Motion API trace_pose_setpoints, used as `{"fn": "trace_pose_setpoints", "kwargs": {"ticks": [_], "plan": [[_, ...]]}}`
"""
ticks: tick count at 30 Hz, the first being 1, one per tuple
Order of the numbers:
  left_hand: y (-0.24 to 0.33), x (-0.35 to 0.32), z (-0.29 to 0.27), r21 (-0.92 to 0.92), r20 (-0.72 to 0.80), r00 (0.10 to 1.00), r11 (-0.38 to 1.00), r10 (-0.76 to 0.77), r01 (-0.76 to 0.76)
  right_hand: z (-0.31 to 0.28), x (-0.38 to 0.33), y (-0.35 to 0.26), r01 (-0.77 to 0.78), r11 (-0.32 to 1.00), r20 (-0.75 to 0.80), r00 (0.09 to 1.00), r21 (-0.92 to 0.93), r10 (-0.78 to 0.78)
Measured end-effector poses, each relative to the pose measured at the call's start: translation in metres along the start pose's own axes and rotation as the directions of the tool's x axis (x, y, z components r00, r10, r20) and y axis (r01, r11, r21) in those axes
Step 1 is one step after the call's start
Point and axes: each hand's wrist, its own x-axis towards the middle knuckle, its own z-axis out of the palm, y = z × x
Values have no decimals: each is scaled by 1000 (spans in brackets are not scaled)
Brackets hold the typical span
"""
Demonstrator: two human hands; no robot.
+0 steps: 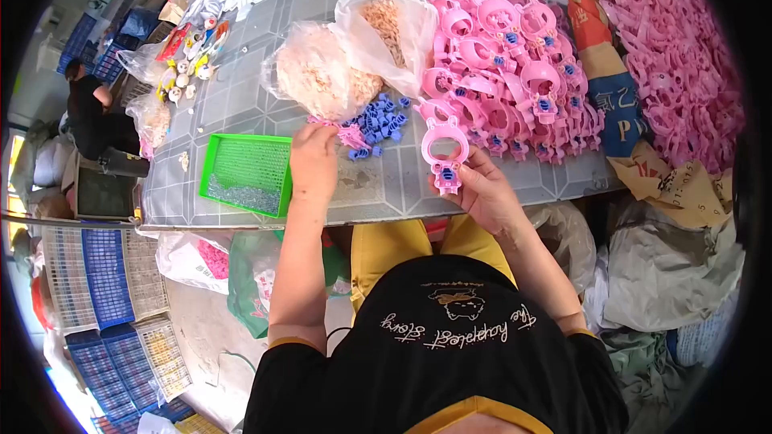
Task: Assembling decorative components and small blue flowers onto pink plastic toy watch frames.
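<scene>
A black shirt (438, 345) comes closest, on the near side of the pink pile (486, 100). At the pile's near left corner, the worker's right hand (486, 193) pinches a pink frame (442, 164) between thumb and fingers, a blue striped piece (448, 178) already on its front. Left of the pile, the left hand (314, 162) bends its fingers over small pink parts (351, 136); I can't tell whether they grip one. Many frames in the pile carry blue pieces too, so plenty looks done. Loose blue parts (382, 119) just left of the pile look unused, so some work seems left.
</scene>
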Motion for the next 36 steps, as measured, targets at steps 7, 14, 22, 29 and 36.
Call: {"fn": "trace_pose_setpoints", "kwargs": {"ticks": [7, 14, 22, 29, 36], "plan": [[10, 28, 7, 124, -194, 978, 991, 73, -49, 2, -3, 1, 13, 1000, -22, 1000, 28, -12], [-25, 83, 42, 320, -27, 998, 945, -63, 68, 10, -1, 5, -1, 1000, 30, 1000, 16, 0], [-30, 88, 35, -25, 98, 955, 959, -280, 284, 1, -7, 0, 3, 1000, -5, 1000, 26, -3], [-23, 66, 16, -241, -42, 980, 954, -193, 177, 7, -4, -1, -6, 999, 5, 1000, 42, 5], [78, -1, -29, -543, 132, 957, 790, -257, 287, 6, 7, -8, 32, 990, 30, 999, 135, -37]]}}
